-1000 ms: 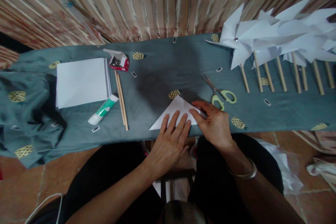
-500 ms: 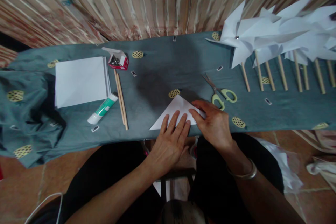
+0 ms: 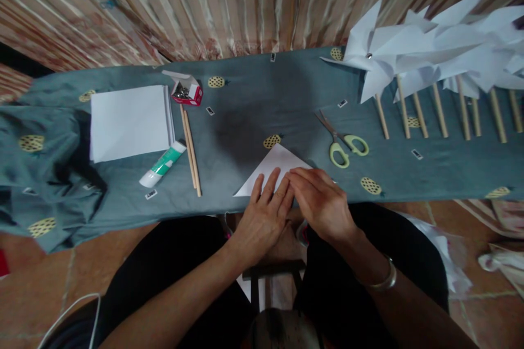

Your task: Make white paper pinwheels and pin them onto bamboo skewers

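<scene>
A white sheet of paper [image 3: 273,162], folded into a triangle, lies at the table's front edge with its peak pointing away from me. My left hand [image 3: 264,218] is flat on it, fingers stretched out and slightly spread. Close against those fingertips, my right hand [image 3: 323,202] has its fingers bunched together on the paper's right part; its thumb is mostly hidden. The paper's lower right corner is covered by that hand. Green-handled scissors [image 3: 341,144] lie partly open beyond my right hand.
At left are a stack of white paper [image 3: 129,125], a glue tube [image 3: 164,163], wooden sticks [image 3: 191,152] and an open red-and-white box [image 3: 187,90] of small metal pieces. White paper pinwheels [image 3: 376,54] on sticks lie at right. A pleated curtain [image 3: 254,5] hangs behind the patterned cloth [image 3: 245,98].
My right hand has moved left across the paper, from its right edge to beside my left fingertips, its fingers now bunched. My left hand has stayed flat. The whole view has shifted slightly.
</scene>
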`<state>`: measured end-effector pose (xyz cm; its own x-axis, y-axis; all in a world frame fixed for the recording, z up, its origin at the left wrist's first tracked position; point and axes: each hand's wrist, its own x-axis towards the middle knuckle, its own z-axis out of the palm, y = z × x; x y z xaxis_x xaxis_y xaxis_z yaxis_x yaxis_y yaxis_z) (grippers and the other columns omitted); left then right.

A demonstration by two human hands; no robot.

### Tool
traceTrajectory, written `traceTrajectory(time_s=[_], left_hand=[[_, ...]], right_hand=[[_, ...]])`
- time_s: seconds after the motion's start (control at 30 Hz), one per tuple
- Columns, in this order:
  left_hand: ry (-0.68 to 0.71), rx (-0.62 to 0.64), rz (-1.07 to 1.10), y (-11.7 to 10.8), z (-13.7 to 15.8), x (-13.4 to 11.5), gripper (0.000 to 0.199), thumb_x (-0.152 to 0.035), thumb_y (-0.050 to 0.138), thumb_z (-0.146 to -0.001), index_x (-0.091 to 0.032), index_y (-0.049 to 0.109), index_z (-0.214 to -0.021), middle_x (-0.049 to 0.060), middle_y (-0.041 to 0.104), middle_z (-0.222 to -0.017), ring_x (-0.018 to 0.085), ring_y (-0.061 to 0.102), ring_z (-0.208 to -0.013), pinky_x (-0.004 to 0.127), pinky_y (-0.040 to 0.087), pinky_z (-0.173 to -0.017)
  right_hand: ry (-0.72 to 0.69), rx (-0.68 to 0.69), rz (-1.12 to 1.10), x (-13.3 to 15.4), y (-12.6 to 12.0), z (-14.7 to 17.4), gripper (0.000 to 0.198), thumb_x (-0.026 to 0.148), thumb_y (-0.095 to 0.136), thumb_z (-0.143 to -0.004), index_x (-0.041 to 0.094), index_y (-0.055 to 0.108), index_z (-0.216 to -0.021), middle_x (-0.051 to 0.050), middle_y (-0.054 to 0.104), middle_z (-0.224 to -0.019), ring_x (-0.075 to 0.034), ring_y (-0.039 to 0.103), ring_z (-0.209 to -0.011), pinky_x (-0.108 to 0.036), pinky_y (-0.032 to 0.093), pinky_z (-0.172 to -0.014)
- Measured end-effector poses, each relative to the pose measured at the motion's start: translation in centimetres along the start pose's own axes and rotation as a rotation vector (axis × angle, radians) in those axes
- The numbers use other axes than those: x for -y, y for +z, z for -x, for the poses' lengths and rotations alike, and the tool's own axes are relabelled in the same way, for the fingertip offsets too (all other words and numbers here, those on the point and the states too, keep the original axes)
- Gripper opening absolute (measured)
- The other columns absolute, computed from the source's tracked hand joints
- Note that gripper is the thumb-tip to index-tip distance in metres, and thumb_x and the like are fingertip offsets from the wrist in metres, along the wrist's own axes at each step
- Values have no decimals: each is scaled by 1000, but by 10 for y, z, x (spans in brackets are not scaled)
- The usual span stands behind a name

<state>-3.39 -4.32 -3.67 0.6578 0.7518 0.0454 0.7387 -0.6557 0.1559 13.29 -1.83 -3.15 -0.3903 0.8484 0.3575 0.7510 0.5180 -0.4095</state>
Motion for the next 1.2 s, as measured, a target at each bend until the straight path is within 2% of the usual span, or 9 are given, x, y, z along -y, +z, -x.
traceTrajectory(time_s=[0.17,0.47,0.63,0.77,0.93,1.1,1.2], left_hand=[[-3,13,-31,3,1,0,56,-28,47,-96,-4,35,-145,19,32,-157,40,22,-146,61,30,-115],[10,-39,-92,10,3,0,55,-13,40,-95,-5,30,-148,20,31,-157,38,19,-147,60,31,-115],[-23,-43,-90,13,14,3,60,-14,46,-93,-5,27,-150,23,28,-157,38,11,-149,60,28,-116],[-65,-54,-30,13,33,8,68,-14,54,-89,-5,24,-150,26,27,-157,36,1,-150,61,26,-116],[-151,-89,2,9,58,14,74,-9,53,-87,-7,16,-151,29,29,-155,36,6,-150,62,30,-114],[-167,-92,-22,9,60,15,74,-11,56,-85,-6,19,-149,30,30,-154,37,11,-149,61,31,-114],[-177,-83,-14,8,58,15,74,-11,56,-84,-7,20,-149,28,31,-155,36,12,-149,61,30,-114]], right_hand=[[-41,-55,21,-2,2,14,30,11,47,-93,13,66,-116,-15,72,-114,-24,67,-106,-39,55,-95],[-18,-11,-8,-2,6,27,42,6,40,-92,14,59,-129,-15,65,-130,-25,60,-121,-45,51,-104],[-18,9,-39,-4,8,35,48,8,37,-94,15,52,-139,-15,59,-137,-23,54,-130,-43,48,-109],[-17,25,-69,-7,9,39,52,8,37,-93,15,47,-143,-15,56,-142,-24,50,-134,-44,46,-112],[-49,-26,-21,-4,13,41,51,6,38,-91,11,50,-140,-18,57,-139,-26,53,-131,-45,48,-109],[-115,53,18,12,17,38,45,8,41,-93,13,56,-136,-16,59,-138,-30,44,-138,-53,41,-113],[-129,75,36,12,14,39,45,8,41,-94,15,55,-137,-14,59,-139,-27,47,-137,-51,40,-113]])
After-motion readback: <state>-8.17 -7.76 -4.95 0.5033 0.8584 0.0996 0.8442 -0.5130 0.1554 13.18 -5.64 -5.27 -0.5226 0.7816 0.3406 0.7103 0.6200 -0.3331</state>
